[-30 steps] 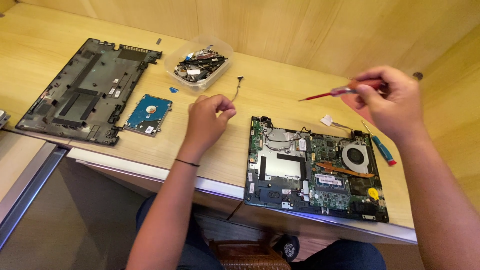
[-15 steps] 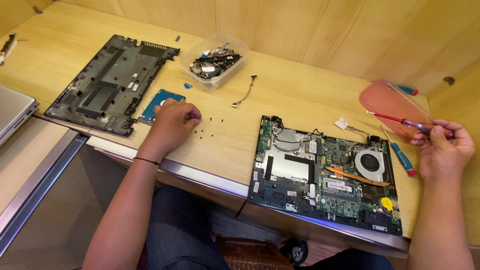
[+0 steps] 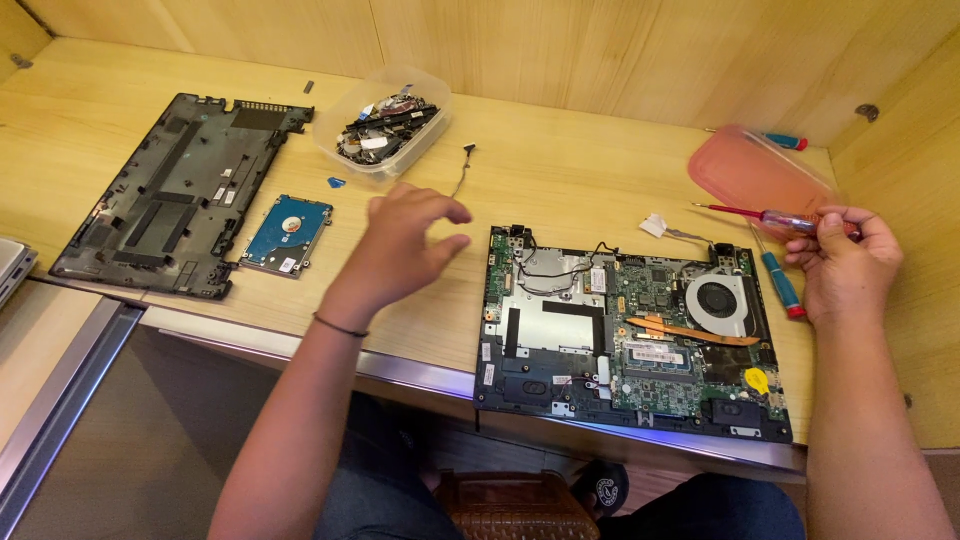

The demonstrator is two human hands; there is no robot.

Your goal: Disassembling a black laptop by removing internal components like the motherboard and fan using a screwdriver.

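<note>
Head cam, looking straight down at a wooden desk [image 3: 600, 170]. Right hand [image 3: 845, 265] is pinched shut around a red-handled screwdriver [image 3: 775, 217], held level above the desk with the tip pointing left, off to the right of the opened laptop chassis [image 3: 630, 335], so it's clear of the board and fan. Left hand [image 3: 405, 245] hovers over bare wood just left of the chassis, fingers loosely spread and curled, holding nothing; wrist is bent down, forearm coming up from the lap. Removed parts sit well apart on the left: black bottom cover [image 3: 170, 195], hard drive [image 3: 288, 232] beside it, and a clear plastic tub [image 3: 385, 120] of loose bits further back. A pink translucent lid [image 3: 755, 170] and a blue-handled screwdriver [image 3: 778, 280] lie by the right hand, within easy reach I'd guess.
</note>
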